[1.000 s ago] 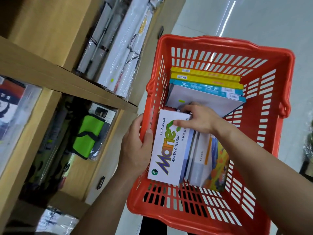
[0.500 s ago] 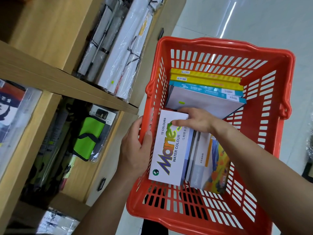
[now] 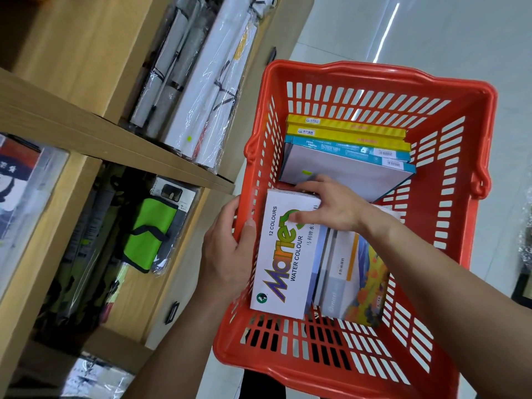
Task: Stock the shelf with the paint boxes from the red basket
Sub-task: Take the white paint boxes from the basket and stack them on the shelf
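Note:
The red basket [image 3: 449,214] fills the right half of the view. A white Marie's water colour box [image 3: 283,260] stands at its left wall, with other paint boxes [image 3: 354,283] leaning beside it. Against the far wall stand yellow and blue flat boxes [image 3: 348,145]. My right hand [image 3: 331,208] grips the far top end of the white box, thumb on its face. My left hand [image 3: 227,251] holds the basket's left rim, thumb inside against the wall. The wooden shelf [image 3: 95,131] lies to the left.
The upper shelf holds wrapped white rolls and flat packs [image 3: 201,90]. The compartment below holds a green and black pouch [image 3: 149,231] and dark wrapped goods. A glossy white floor [image 3: 431,33] stretches behind the basket.
My right hand has slid slightly along the top of the white box and its fingers have curled further over the far end. The left hand and the basket stay put.

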Action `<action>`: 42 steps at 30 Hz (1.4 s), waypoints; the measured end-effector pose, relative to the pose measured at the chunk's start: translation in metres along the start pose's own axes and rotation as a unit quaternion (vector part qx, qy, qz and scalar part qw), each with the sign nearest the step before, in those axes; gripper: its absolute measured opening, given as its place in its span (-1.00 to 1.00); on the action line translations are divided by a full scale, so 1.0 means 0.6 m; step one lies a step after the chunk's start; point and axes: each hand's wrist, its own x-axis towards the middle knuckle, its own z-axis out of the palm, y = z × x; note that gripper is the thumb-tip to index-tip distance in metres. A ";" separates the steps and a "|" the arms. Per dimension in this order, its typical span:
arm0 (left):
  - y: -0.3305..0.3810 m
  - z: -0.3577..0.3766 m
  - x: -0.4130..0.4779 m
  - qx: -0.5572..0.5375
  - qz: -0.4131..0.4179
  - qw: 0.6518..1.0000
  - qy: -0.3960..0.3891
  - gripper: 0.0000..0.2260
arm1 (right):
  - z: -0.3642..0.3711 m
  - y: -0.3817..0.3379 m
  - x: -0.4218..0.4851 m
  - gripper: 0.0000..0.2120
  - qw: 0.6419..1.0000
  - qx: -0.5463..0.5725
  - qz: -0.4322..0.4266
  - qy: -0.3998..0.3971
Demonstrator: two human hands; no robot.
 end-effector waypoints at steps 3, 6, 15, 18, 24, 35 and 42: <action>-0.001 0.000 -0.001 -0.003 -0.009 1.000 -0.002 -0.72 | -0.002 0.002 -0.003 -0.29 1.000 -0.020 0.006 -0.006; 0.001 -0.001 -0.001 -0.004 -0.004 1.000 -0.005 -0.73 | 0.004 -0.002 -0.010 -0.15 1.000 -0.014 0.024 0.006; -0.002 -0.002 0.000 0.000 0.003 1.000 0.011 -0.73 | 0.024 -0.024 -0.067 -0.09 0.993 0.085 -0.004 0.076; -0.003 -0.002 0.000 -0.003 0.007 1.000 0.004 -0.73 | 0.051 -0.029 -0.089 -0.10 0.978 0.149 -0.016 0.142; 0.003 -0.003 -0.001 0.007 0.003 1.000 0.011 -0.73 | 0.121 -0.033 -0.113 0.05 0.928 0.291 0.030 0.229; 0.011 -0.010 -0.006 -0.043 0.000 0.999 -0.012 -0.61 | 0.106 -0.054 -0.131 -0.44 0.929 0.254 -0.034 0.267; 0.022 -0.019 -0.020 -0.043 0.039 0.998 -0.004 -0.45 | 0.047 -0.100 -0.208 -0.43 0.910 0.270 -0.055 0.309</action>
